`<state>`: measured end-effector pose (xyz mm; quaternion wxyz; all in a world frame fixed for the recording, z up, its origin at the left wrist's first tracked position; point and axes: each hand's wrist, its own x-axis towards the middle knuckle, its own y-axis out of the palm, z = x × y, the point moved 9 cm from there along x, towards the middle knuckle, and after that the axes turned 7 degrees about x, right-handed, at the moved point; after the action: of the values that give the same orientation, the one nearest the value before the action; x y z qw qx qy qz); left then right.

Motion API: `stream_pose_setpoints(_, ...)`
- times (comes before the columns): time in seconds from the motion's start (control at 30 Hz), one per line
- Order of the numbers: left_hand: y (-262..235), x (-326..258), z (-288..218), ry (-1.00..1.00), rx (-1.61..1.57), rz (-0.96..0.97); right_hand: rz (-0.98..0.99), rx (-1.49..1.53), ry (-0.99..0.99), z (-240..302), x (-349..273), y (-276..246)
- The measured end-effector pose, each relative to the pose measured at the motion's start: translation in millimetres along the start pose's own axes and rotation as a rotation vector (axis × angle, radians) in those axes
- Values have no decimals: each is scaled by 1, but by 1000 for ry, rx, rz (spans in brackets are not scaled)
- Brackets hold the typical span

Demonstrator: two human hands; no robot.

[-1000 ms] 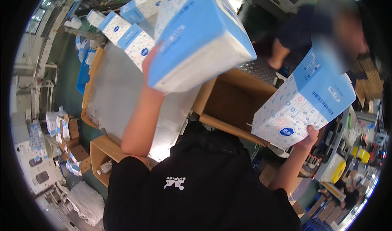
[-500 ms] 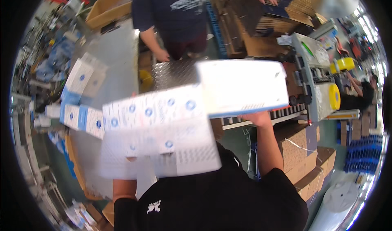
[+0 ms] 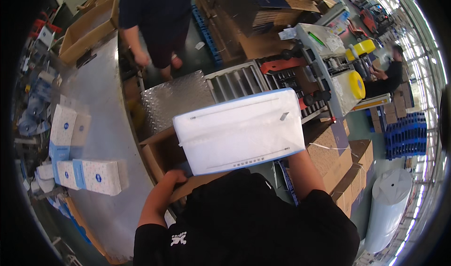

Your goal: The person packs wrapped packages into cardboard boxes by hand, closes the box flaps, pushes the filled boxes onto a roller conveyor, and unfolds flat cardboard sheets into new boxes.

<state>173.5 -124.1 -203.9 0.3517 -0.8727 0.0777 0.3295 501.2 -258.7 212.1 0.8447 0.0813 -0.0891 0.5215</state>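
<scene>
A large white rectangular package (image 3: 242, 132) with blue edges is held tilted in front of my chest. My left hand (image 3: 174, 177) is at its lower left corner, fingers curled in against the edge; their tips are partly hidden. At the lower right corner my right hand (image 3: 297, 154) holds the package from below, its fingers hidden behind it. Below the package's left end stands an open cardboard box (image 3: 157, 165), partly covered by the package.
On the metal table (image 3: 103, 101) at left lie several white-and-blue patterned packs (image 3: 101, 176). A textured metal plate (image 3: 174, 97) and a roller conveyor (image 3: 237, 82) lie beyond. Another person (image 3: 157, 26) stands opposite. Stacked cartons (image 3: 345, 172) are at right.
The patterned packs that were over my left arm are no longer seen in front of me. The white package has moved left and nearer, and my left hand has come into view at its corner.
</scene>
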Motion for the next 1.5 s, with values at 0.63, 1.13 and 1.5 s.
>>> stream_pose_setpoints(0.63, -40, -381, 298, -646, -778, -1576, 646, -884, 383, -361, -56, 192)
stream_pose_setpoints(1.13, -33, -232, 89, -67, -1851, -1293, 570, -321, -71, -177, -19, 375)
stream_pose_setpoints(1.5, -144, -54, -156, 514, -248, -913, 154, -719, 54, -8, 22, 99)
